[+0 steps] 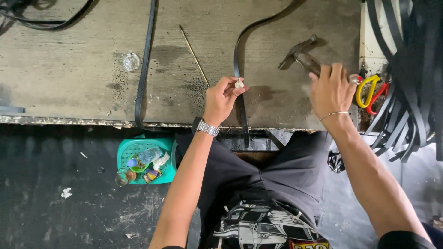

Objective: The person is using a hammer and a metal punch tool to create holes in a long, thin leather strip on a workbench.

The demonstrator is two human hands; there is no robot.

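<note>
Seen from above at a worn grey bench: left hand pinching a small silver fitting between thumb and fingertips, right against a black strap. Strap's long axis running near to far across the bench, near end hanging over the front edge toward the lap, far end curving away to the upper right. Right hand closed around the handle of a hammer, handle slanting from the fist up and to the left, metal head pointing toward the far left, raised just off or resting on the bench, hard to tell which. Hands apart, each clamped on its own thing, strap and fitting lying between them and closer to the left. Metal watch on the left wrist, thin bracelet on the right. Second black strap lying parallel further left, a thin stick slanted between the two straps, a small clear round object beyond. Yellow and red scissors just beside the right hand, with a bundle of black straps draped at the bench's right end. Green basket of small items on the dark floor below.
</note>
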